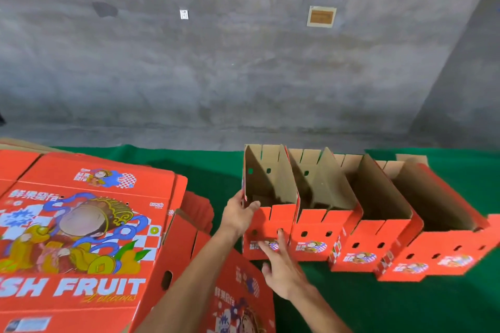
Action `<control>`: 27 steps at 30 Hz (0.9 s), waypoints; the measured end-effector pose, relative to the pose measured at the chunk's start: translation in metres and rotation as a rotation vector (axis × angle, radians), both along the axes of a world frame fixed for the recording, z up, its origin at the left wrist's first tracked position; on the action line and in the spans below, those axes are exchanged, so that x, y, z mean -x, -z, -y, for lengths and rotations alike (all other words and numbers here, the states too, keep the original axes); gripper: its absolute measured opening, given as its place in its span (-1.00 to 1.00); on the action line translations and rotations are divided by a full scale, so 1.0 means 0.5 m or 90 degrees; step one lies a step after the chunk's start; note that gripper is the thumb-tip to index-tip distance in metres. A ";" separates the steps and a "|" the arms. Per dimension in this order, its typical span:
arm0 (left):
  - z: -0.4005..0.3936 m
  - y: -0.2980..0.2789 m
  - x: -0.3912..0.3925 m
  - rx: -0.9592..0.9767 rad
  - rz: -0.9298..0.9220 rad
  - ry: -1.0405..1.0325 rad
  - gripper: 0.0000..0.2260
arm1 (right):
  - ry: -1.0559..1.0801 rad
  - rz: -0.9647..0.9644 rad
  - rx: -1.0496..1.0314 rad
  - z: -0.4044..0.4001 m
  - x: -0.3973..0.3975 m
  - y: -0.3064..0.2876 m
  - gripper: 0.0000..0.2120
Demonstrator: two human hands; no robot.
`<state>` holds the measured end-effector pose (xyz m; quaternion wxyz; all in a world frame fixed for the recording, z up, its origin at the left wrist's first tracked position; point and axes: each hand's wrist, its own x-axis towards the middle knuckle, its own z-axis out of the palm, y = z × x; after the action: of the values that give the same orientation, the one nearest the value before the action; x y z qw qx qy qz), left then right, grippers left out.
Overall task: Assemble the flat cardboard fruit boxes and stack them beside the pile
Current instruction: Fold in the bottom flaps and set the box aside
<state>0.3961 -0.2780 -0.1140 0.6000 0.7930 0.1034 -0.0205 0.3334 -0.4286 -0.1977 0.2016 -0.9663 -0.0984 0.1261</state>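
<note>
Several assembled red fruit boxes stand in a row on the green floor cover, open tops up, brown inside. My left hand [239,215] grips the near left top corner of the leftmost box [270,222], thumb over its front rim. My right hand [281,269] lies flat with fingers spread against that box's red front wall, near its air holes. The neighbouring box [316,230] touches its right side. A tall pile of flat printed boxes [81,224] fills the left. Another flat red box [238,295] lies under my arms.
Two more assembled boxes [378,240] [438,251] continue the row to the right, each set a little nearer. The green floor cover [216,170] ends at a grey concrete wall [243,76] with posters up high.
</note>
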 end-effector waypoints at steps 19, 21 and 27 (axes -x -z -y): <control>-0.133 -0.101 0.406 -0.762 -0.051 0.047 -0.47 | -0.199 -0.086 -0.268 -0.072 0.427 -0.049 0.08; -0.156 -0.093 0.441 -0.732 0.000 0.061 -0.49 | -0.216 -0.039 -0.242 -0.076 0.472 -0.035 0.17; -0.202 -0.096 0.531 -0.533 0.072 0.021 -0.59 | -0.206 -0.019 -0.125 -0.087 0.551 -0.026 0.23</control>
<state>0.1306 -0.1771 -0.0659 0.2306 0.9697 0.0571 0.0574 0.0580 -0.3851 -0.1847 0.2736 -0.9115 -0.2615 0.1608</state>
